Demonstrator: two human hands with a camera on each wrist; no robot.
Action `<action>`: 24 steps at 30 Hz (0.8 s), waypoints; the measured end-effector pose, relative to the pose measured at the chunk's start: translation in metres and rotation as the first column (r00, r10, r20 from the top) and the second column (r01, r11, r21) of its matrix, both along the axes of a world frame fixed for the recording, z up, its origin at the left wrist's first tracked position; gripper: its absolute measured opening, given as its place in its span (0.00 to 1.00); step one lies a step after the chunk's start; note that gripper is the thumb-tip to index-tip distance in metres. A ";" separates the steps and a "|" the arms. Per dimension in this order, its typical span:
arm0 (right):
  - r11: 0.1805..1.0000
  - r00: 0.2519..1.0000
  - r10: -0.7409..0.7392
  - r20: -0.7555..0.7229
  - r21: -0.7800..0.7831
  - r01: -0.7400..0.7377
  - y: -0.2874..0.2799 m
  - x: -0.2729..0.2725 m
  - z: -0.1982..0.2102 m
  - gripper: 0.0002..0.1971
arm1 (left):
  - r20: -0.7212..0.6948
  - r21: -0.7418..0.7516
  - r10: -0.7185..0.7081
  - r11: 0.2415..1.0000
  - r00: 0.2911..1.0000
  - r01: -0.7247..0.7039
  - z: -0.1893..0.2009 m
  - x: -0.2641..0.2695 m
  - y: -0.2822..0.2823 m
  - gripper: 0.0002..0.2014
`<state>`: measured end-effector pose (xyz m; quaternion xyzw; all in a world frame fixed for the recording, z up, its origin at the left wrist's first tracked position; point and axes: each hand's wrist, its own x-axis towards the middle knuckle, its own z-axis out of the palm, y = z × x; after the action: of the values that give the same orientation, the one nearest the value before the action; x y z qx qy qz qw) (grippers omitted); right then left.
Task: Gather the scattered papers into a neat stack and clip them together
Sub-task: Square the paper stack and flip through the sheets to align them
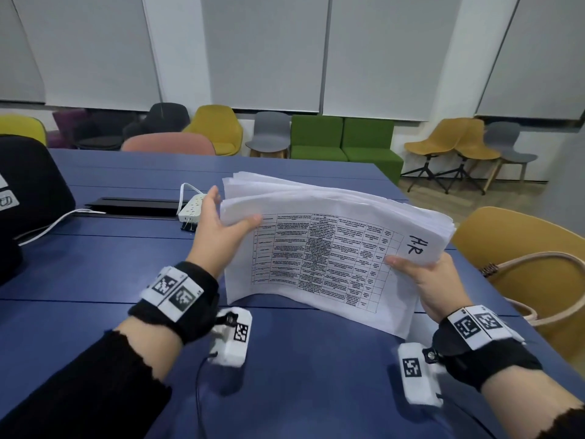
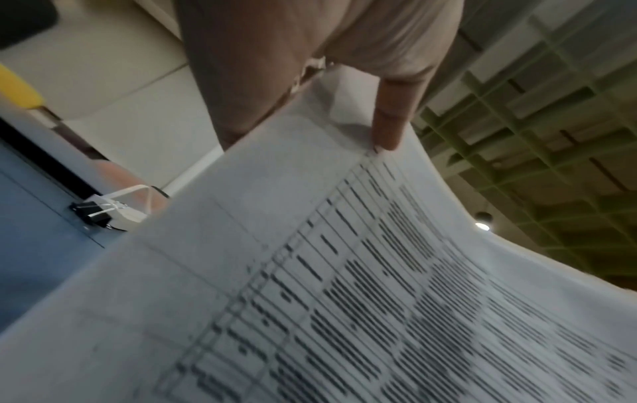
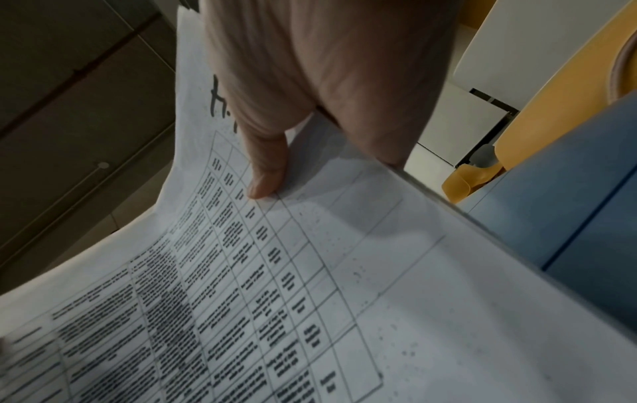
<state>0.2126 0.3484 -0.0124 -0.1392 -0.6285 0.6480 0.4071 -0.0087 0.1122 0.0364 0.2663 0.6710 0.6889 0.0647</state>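
Observation:
A thick stack of white papers [image 1: 316,248] stands tilted, its lower edge on the blue table [image 1: 95,274]. The top sheet carries a printed table and a handwritten "H.R". My left hand [image 1: 221,229] holds the stack's left edge, thumb [image 2: 387,128] on the front sheet [image 2: 310,272] and fingers behind. My right hand [image 1: 424,280] grips the right edge, thumb [image 3: 267,169] pressed on the front page [image 3: 310,272]. The sheets fan apart slightly at the top left. A black binder clip [image 1: 189,226] lies on the table just left of my left hand, also seen in the left wrist view [image 2: 93,215].
A white power strip [image 1: 191,207] with its cable lies behind the clip, beside a black cable slot [image 1: 133,204]. A black bag [image 1: 28,185] sits at the far left. A yellow chair [image 1: 522,242] with a beige bag stands off the table's right edge.

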 end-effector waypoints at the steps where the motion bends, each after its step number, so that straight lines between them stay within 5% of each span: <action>1: 1.000 1.000 -0.001 0.005 -0.002 0.001 0.000 0.000 0.000 0.29 | 0.034 0.011 -0.023 1.000 0.999 0.022 0.003 -0.005 0.001 0.53; 5: 1.000 1.000 -0.013 0.013 -0.022 0.013 -0.001 0.000 0.001 0.14 | -0.002 0.025 -0.021 0.999 1.000 0.021 0.004 -0.012 0.005 0.40; 10: 0.999 0.999 -0.024 0.025 -0.030 0.025 -0.001 0.001 0.000 0.19 | -0.169 -0.019 0.091 0.995 0.981 -0.096 -0.008 -0.001 0.010 0.22; 14: 0.999 1.000 -0.022 0.022 -0.037 0.023 -0.001 0.002 0.001 0.15 | -0.285 -0.061 0.207 0.970 0.936 -0.234 -0.015 0.003 0.003 0.20; 18: 0.999 0.999 -0.020 0.038 -0.037 0.022 0.000 0.002 0.000 0.16 | -0.239 -0.049 0.054 0.997 0.969 -0.068 -0.014 0.016 -0.003 0.09; 24: 0.999 0.999 -0.009 0.038 -0.037 0.011 0.001 0.001 -0.001 0.14 | -0.281 -0.085 0.041 0.994 0.959 -0.067 -0.021 -0.003 -0.017 0.22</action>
<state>0.2138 0.3495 -0.0132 -0.1621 -0.6234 0.6547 0.3957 -0.0117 0.0953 0.0153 0.3390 0.7120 0.6138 -0.0371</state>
